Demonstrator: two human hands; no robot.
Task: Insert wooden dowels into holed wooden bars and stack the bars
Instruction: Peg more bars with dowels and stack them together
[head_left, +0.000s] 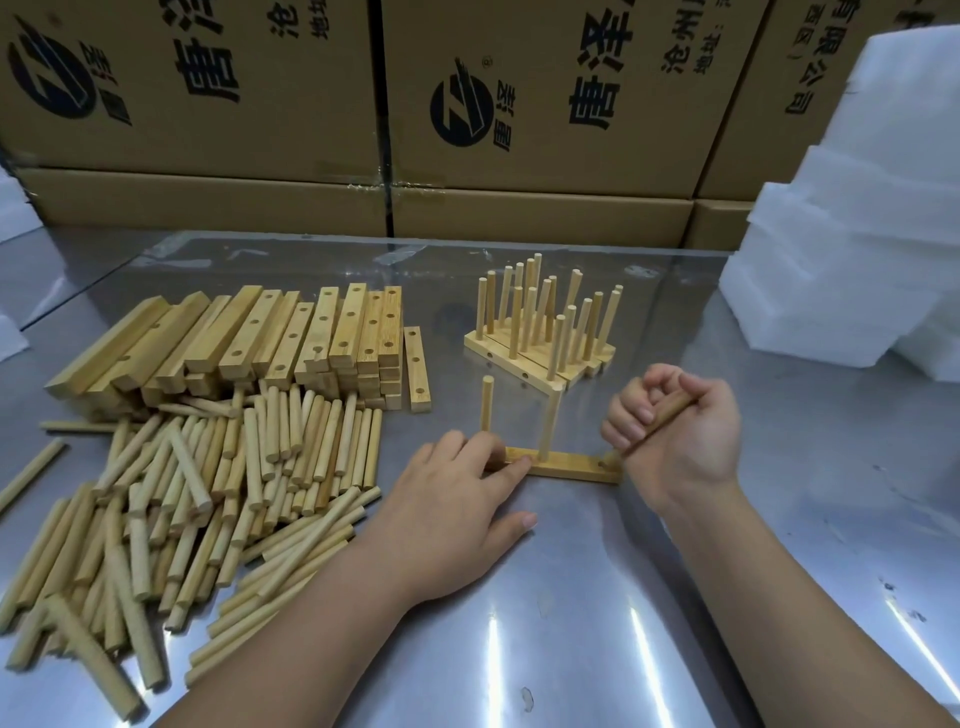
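Note:
A holed wooden bar (571, 462) lies flat on the metal table in front of me. Two dowels stand upright in it, one at the left end (487, 402) and one in the middle (549, 421). My left hand (457, 514) presses the bar's left end with its fingertips. My right hand (675, 431) grips a third dowel (660, 418), tilted, with its lower tip at the bar's right-end hole. Behind, finished bars with upright dowels (545, 332) stand side by side.
A heap of loose dowels (208, 499) lies at the left, with a stack of holed bars (270, 343) behind it. White foam blocks (852, 234) stand at the right. Cardboard boxes (467, 130) line the back edge of the table.

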